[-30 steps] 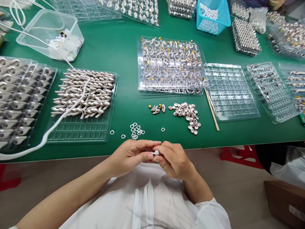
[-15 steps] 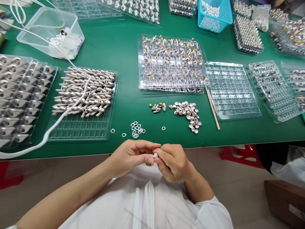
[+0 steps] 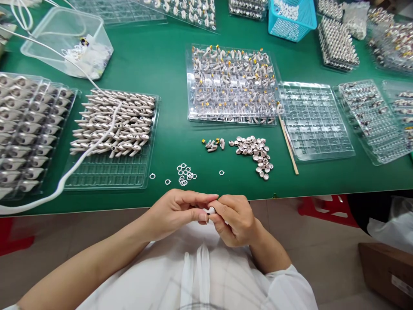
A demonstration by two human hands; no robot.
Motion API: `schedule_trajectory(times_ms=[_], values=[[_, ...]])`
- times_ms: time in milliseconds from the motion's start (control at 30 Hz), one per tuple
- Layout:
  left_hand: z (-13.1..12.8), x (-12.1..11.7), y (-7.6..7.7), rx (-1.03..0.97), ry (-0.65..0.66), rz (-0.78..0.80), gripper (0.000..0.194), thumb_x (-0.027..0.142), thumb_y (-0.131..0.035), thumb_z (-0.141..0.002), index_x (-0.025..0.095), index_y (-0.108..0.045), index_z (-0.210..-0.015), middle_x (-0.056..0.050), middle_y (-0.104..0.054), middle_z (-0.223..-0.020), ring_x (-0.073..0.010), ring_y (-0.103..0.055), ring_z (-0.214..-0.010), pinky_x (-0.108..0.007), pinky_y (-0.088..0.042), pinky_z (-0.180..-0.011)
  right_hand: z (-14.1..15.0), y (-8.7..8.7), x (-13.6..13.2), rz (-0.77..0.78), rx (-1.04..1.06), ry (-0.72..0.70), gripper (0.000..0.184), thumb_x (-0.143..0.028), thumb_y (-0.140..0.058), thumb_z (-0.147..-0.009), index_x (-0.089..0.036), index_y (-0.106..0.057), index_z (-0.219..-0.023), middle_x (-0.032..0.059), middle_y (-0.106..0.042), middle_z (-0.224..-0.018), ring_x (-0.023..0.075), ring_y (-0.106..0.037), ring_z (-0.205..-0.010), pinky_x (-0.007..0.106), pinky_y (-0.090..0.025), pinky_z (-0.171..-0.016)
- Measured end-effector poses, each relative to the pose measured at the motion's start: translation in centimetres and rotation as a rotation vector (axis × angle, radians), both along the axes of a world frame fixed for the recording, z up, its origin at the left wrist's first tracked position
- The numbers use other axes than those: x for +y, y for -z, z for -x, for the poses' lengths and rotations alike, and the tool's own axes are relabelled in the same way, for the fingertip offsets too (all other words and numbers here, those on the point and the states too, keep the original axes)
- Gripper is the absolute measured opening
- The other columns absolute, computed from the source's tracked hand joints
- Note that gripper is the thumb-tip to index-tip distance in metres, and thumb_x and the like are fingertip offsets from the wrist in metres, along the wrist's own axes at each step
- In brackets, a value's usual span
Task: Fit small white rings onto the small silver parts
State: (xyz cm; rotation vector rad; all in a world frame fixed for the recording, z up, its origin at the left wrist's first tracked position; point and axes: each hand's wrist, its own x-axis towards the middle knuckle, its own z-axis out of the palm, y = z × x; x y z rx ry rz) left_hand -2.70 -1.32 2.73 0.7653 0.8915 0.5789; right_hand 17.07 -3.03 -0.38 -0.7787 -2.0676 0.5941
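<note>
A small white part point(image 3: 211, 210), looking like an earbud shell, is pinched between both hands in front of my body, just off the table's near edge. My left hand point(image 3: 180, 213) grips its left end with thumb and fingers. From the other side, my right hand point(image 3: 234, 219) has thumb and forefinger closed on it; the fingers cover much of the part. Beyond the hands, white rings point(image 3: 185, 172) are scattered on the green table point(image 3: 174, 129). Small silver oval caps point(image 3: 254, 150) lie heaped to the right, beside a few white stem pieces point(image 3: 213, 145) with yellow tabs.
Silver shells fill a tray point(image 3: 109, 172) on the left, with a white cable point(image 3: 74, 170) across it. A tray of white parts point(image 3: 232, 114), a wooden stick point(image 3: 288, 146), a clear bin point(image 3: 64, 30) and a blue basket point(image 3: 292, 28) stand further back.
Both hands keep almost the same pose, still pinching the white part. The view has shifted very slightly.
</note>
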Motion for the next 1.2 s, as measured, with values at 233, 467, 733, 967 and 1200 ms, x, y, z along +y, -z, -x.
schedule_trajectory(times_ms=[233,467,733,967,1200], values=[[-0.3,-0.1,-0.2,-0.029,-0.032,0.09,0.03,0.014,-0.08,-0.068,0.02,-0.079,-0.097,-0.004,-0.076,-0.072,-0.0112,-0.066,-0.057,-0.021,-0.058,-0.059,0.0,-0.3,0.0,0.001,0.01,-0.027,0.02,-0.015,-0.049,-0.09,-0.013,-0.057,-0.108,0.0037,-0.06,-0.07,0.0137,-0.052,-0.059,0.026,-0.046,-0.053],[-0.4,-0.7,-0.3,0.117,-0.041,-0.1,0.027,0.016,-0.076,-0.074,0.017,-0.077,-0.101,-0.005,-0.078,-0.078,-0.0147,-0.071,-0.067,-0.023,-0.061,-0.065,-0.3,-0.4,-0.1,-0.017,-0.017,-0.015,0.021,-0.016,-0.048,-0.092,-0.012,-0.056,-0.111,0.0027,-0.057,-0.068,0.0135,-0.05,-0.057,0.026,-0.042,-0.05],[-0.2,-1.2,0.5,0.474,-0.037,-1.199,0.024,0.007,-0.062,-0.087,0.015,-0.065,-0.11,-0.005,-0.076,-0.087,-0.0134,-0.071,-0.075,-0.022,-0.059,-0.068,-0.7,-0.1,-0.2,-0.026,-0.057,0.066,0.029,-0.015,-0.049,-0.092,-0.009,-0.054,-0.12,0.0053,-0.06,-0.074,0.0136,-0.05,-0.058,0.026,-0.042,-0.051],[-0.1,-1.1,1.5,0.678,0.02,-1.608,0.032,0.001,-0.058,-0.085,0.007,-0.056,-0.116,-0.016,-0.073,-0.096,-0.0223,-0.068,-0.088,-0.035,-0.06,-0.074,-0.5,-0.7,0.0,-0.041,-0.148,0.1,0.029,-0.015,-0.047,-0.092,-0.008,-0.055,-0.12,0.0056,-0.062,-0.074,0.0143,-0.054,-0.059,0.027,-0.043,-0.051],[-0.3,-0.5,1.8,0.72,0.128,-1.695,0.027,-0.002,-0.049,-0.084,0.003,-0.053,-0.111,-0.015,-0.068,-0.083,-0.0219,-0.061,-0.076,-0.034,-0.057,-0.063,-0.5,-1.4,0.4,-0.011,-0.255,0.1,0.022,-0.015,-0.048,-0.093,-0.006,-0.061,-0.108,0.0065,-0.063,-0.074,0.0142,-0.053,-0.061,0.027,-0.042,-0.052]])
